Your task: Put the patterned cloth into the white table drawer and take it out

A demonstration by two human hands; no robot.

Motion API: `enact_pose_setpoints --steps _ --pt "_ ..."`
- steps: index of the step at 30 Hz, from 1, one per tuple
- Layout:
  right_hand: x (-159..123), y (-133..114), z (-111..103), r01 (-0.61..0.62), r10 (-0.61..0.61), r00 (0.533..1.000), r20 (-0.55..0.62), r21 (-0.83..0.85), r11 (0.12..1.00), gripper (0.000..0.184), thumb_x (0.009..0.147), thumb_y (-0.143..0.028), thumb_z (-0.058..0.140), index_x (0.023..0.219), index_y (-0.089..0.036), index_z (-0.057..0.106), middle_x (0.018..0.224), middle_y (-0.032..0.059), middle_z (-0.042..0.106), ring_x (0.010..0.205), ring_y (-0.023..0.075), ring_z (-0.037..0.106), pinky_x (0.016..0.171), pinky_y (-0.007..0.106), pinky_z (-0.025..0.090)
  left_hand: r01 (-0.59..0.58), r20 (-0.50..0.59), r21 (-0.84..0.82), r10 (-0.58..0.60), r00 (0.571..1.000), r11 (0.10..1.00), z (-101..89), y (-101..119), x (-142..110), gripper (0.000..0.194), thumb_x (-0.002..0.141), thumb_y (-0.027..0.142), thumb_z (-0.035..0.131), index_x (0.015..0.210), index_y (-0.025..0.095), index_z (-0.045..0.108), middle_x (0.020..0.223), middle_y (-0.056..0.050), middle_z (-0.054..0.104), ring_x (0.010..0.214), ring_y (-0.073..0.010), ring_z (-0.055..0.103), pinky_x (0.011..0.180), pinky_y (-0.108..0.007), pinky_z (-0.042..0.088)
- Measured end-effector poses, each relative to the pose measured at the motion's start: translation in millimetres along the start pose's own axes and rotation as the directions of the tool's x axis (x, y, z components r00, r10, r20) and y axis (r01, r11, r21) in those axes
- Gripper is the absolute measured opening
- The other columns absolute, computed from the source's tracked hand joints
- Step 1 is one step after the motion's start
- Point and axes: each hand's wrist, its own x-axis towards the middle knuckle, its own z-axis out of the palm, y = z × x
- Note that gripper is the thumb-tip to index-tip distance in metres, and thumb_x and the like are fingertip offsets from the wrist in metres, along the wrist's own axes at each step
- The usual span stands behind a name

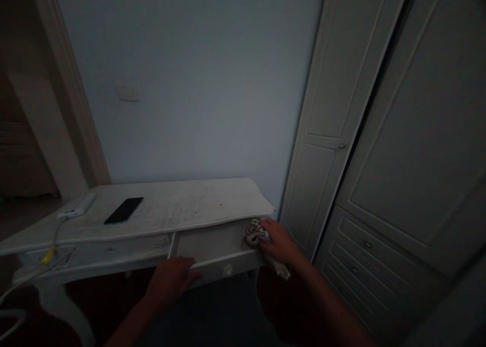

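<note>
A white drawer (212,242) stands pulled out from the front of a worn white table (182,198). My left hand (171,280) grips the drawer's front at its left corner, fingers bent over the top edge. Bunched in my right hand (279,241) is a patterned brown and pale cloth (253,232), held at the drawer's right end. A tail of the cloth hangs down below that hand. A small round knob (227,270) sits on the drawer front between my hands.
A dark phone (123,210) lies on the tabletop's left part. Near the left end is a white power strip (77,205) with a cable and a yellow tag (47,256). A tall wardrobe (322,170) with drawers stands close on the right. Behind rises a pale blue wall (197,84).
</note>
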Motion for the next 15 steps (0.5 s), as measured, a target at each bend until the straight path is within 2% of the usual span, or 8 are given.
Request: enact_pose_setpoints --steps 1,3,6,8,11,13,15 --pt "10.9 -9.5 3.5 0.044 -0.042 0.996 0.076 -0.023 0.999 0.041 0.083 -0.027 0.068 0.123 -0.021 0.064 0.122 0.01 0.065 0.114 0.0272 0.06 0.098 0.037 0.048 0.002 0.01 0.001 -0.002 1.0 1.0 2.8 2.9 -6.6 0.04 0.104 0.052 0.048 0.121 0.028 0.074 0.119 -0.012 0.079 0.112 -0.0326 0.073 0.097 -0.044 0.053" --pt "33.4 -27.6 23.6 0.118 -0.102 0.972 0.213 -0.06 0.991 0.047 0.08 -0.029 0.074 0.125 -0.022 0.065 0.123 0.0093 0.066 0.113 0.0275 0.062 0.096 0.037 0.048 0.005 0.035 0.003 -0.005 0.999 1.0 10.3 8.2 -20.8 0.037 0.104 0.048 0.047 0.121 0.029 0.074 0.12 -0.01 0.078 0.113 -0.0307 0.072 0.098 -0.043 0.053" --pt "66.7 -54.9 78.4 0.183 -0.144 0.922 0.359 -0.075 0.98 0.048 0.075 -0.032 0.08 0.121 -0.022 0.07 0.118 0.0089 0.071 0.106 0.0292 0.066 0.09 0.037 0.051 0.006 0.058 0.004 -0.006 0.998 1.0 26.2 14.2 -40.3 0.034 0.104 0.04 0.046 0.123 0.031 0.072 0.123 -0.009 0.077 0.114 -0.0286 0.072 0.099 -0.041 0.053" --pt "85.3 -76.9 120.5 0.178 -0.139 0.922 0.361 -0.077 0.981 0.041 0.075 -0.03 0.08 0.114 -0.02 0.072 0.115 0.0102 0.073 0.102 0.0299 0.068 0.086 0.037 0.053 0.001 0.062 -0.008 0.0 0.998 1.0 37.4 16.8 -49.2 0.031 0.102 0.037 0.048 0.12 0.032 0.072 0.122 -0.008 0.078 0.114 -0.0288 0.072 0.1 -0.042 0.053" --pt "101.1 -112.9 173.3 0.179 -0.147 0.933 0.33 -0.069 0.981 0.049 0.08 -0.032 0.078 0.126 -0.015 0.068 0.125 0.0151 0.071 0.11 0.0312 0.067 0.09 0.039 0.054 -0.009 0.048 -0.047 0.011 0.999 0.999 48.8 19.4 -55.3 0.028 0.101 0.036 0.05 0.117 0.032 0.073 0.123 -0.009 0.078 0.116 -0.0296 0.071 0.103 -0.043 0.052" --pt "101.5 -130.4 194.2 0.233 -0.207 0.919 0.337 -0.039 0.972 0.061 0.078 -0.038 0.083 0.132 -0.017 0.065 0.133 0.0138 0.069 0.116 0.0292 0.066 0.095 0.037 0.054 -0.004 0.044 -0.073 0.007 0.999 0.997 50.9 20.6 -55.8 0.028 0.1 0.034 0.051 0.117 0.032 0.073 0.125 -0.009 0.077 0.116 -0.0303 0.071 0.102 -0.044 0.053" --pt "94.6 -134.5 200.8 0.368 -0.339 0.868 0.363 -0.011 0.93 0.068 0.07 -0.045 0.089 0.13 -0.02 0.068 0.134 0.0118 0.069 0.114 0.028 0.067 0.094 0.035 0.055 0.002 0.046 -0.093 0.002 0.999 0.996 50.8 21.4 -55.1 0.028 0.098 0.032 0.053 0.119 0.032 0.072 0.126 -0.009 0.077 0.116 -0.0314 0.071 0.102 -0.045 0.053"
